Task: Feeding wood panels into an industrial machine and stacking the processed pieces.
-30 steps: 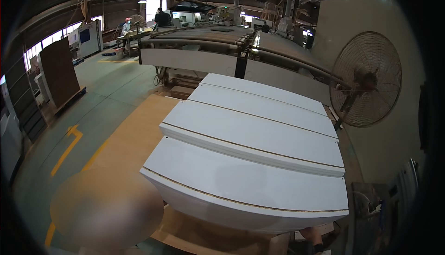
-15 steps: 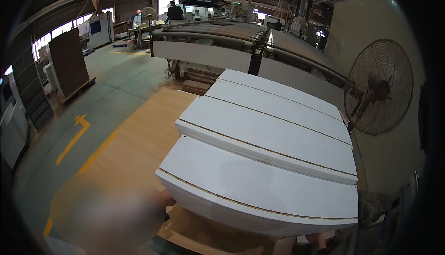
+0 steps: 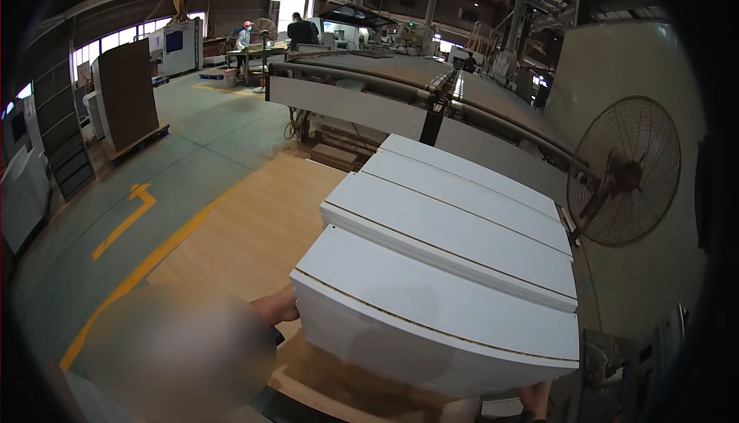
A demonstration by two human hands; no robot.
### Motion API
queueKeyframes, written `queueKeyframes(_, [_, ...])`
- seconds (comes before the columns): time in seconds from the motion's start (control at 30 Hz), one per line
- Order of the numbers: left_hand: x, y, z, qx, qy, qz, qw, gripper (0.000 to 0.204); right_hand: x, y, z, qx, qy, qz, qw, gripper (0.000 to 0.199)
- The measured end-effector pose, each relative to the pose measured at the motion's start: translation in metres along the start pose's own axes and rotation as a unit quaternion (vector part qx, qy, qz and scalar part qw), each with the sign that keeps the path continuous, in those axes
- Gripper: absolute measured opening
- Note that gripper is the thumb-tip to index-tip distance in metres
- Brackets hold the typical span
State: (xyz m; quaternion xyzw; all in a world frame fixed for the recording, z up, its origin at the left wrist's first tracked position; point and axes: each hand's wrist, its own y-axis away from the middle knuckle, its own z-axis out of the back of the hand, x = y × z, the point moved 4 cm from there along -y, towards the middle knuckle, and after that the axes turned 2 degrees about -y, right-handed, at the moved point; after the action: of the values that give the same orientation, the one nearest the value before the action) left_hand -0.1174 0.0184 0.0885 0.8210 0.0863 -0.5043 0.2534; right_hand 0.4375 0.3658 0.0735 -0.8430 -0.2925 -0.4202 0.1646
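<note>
A stack of long white panels [image 3: 431, 296] lies in front of me, its near top edge marked by a thin brown groove. My left hand [image 3: 279, 307] grips the stack's left end, with the fingertips hidden at the panel edge. My right hand [image 3: 536, 398] holds the near right corner from below; only part of it shows, and its fingers are mostly hidden. Directly behind this stack, slightly higher, sits another group of white panels [image 3: 462, 223] with similar dark grooves.
Brown board [image 3: 239, 230] lies beneath and left of the panels. A large caged fan [image 3: 627, 165] stands at the right. Beyond is a roller conveyor [image 3: 362, 69]. A brown upright sheet stack [image 3: 127, 96] stands far left; people [image 3: 302, 32] work in the distance. A blurred patch covers the lower left.
The view has tilted up, so the scene sits lower. More of the near stack's front face shows, and more of my left hand has come into sight at its end.
</note>
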Motion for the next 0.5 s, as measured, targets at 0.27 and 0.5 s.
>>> queueKeyframes(0.27, [-0.009, 0.001, -0.006, 0.008, -0.052, -0.016, 0.999, 0.045, 0.009, -0.001, -0.036, -0.01, 0.029, -0.016, 0.999, 0.059])
queueKeyframes(0.5, [-0.011, -0.002, 0.003, -0.03, -0.053, -0.069, 0.996, 0.048, 0.005, -0.003, -0.041, -0.065, 0.05, -0.038, 0.996, 0.056])
